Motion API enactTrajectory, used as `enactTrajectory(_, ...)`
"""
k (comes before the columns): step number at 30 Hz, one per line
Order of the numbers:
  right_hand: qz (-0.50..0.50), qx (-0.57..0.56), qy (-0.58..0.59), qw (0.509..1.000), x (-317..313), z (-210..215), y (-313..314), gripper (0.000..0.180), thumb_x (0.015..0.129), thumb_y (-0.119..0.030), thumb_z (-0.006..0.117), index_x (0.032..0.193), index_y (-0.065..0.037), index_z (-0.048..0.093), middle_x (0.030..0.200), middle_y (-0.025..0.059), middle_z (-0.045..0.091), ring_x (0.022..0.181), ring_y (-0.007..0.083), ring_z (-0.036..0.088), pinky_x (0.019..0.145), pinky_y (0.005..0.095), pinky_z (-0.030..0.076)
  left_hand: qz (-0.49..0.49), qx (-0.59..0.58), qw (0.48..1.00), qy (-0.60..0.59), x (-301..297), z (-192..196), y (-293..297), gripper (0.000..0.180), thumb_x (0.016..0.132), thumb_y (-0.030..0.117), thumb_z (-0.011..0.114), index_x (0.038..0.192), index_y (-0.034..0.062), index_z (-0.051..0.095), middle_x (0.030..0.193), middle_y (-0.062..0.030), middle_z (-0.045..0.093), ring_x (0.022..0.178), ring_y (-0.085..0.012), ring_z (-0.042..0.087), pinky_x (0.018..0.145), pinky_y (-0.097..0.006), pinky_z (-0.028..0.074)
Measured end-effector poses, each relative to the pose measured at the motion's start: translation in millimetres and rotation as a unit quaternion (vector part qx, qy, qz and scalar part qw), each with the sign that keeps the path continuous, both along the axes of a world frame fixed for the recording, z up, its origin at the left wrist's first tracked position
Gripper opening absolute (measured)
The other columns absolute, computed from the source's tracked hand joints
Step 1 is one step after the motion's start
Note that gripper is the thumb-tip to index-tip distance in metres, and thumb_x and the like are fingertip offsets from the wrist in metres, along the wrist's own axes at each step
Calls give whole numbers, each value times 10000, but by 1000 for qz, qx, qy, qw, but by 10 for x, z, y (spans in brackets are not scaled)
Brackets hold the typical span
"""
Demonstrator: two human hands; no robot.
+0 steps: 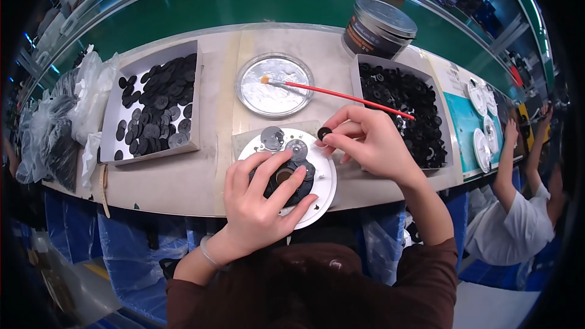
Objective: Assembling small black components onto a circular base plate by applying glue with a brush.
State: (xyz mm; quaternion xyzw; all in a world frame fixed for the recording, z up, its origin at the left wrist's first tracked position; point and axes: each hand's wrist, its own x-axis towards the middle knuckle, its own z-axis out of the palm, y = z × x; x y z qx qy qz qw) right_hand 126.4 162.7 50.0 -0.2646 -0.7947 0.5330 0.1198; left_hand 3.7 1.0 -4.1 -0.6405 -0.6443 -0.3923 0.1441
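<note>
A white round plate [327, 190] lies at the table's near edge, with grey and black gears on it. One grey gear [297, 150] sits near its far rim, partly behind my fingertips. My left hand [259, 195] rests over the plate with its fingers spread across a dark gear, which they partly hide. Just above the plate's right rim, my right hand [362, 140] pinches a small black gear [325, 133] between thumb and fingers.
A white box of black discs [159, 103] stands left; a box of small black gears [402, 109] stands right. Between them a red-handled brush [347, 94] lies across a silver lid [274, 102]. Behind are a metal tin [381, 27] and green conveyor [183, 12]. Another person's arm [506, 158] is far right.
</note>
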Motion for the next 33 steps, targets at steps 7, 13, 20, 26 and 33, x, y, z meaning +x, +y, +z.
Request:
enactTrajectory(7, 132, -195, -128, 963, -195, 31, 309, 127, 827, -101, 595, 783, 14, 628, 687, 63, 658, 575, 86, 617, 486, 173, 442, -1, 4, 1000, -3, -5, 2, -5, 297, 631, 259, 731, 858, 85, 652, 1036, -78, 587, 921, -256, 513, 734, -358, 392)
enactTrajectory(13, 228, -196, -196, 934, -321, -16, 347, 133, 833, -108, 587, 748, -14, 624, 641, 32, 640, 541, 61, 599, 439, 147, 389, -5, 6, 1000, -7, -17, -21, 8, 297, 639, 272, 723, 866, 94, 652, 1043, -74, 590, 922, -249, 514, 733, -359, 385)
enactTrajectory(20, 232, -233, -206, 922, -399, -81, 363, 142, 824, -111, 608, 735, 0, 617, 610, 50, 628, 502, 73, 590, 428, 153, 395, 5, -12, 1000, -8, -15, -4, -3, 319, 575, 246, 777, 849, 124, 669, 1070, -65, 581, 943, -263, 482, 774, -346, 401)
enactTrajectory(26, 220, -259, -233, 911, -460, -65, 332, 213, 796, -132, 654, 671, 33, 603, 559, 82, 600, 468, 96, 580, 420, 197, 449, -2, -7, 1000, -13, -9, 9, -12, 306, 572, 238, 778, 833, 124, 667, 1064, -64, 583, 944, -261, 480, 780, -349, 394)
enactTrajectory(33, 178, -49, -214, 959, -341, 171, 227, 224, 780, -166, 677, 654, 5, 606, 568, 18, 577, 494, 59, 545, 444, 184, 416, -3, -6, 1000, -14, -34, -19, 4, 270, 614, 244, 742, 830, 103, 660, 1071, -58, 587, 954, -257, 489, 793, -359, 375)
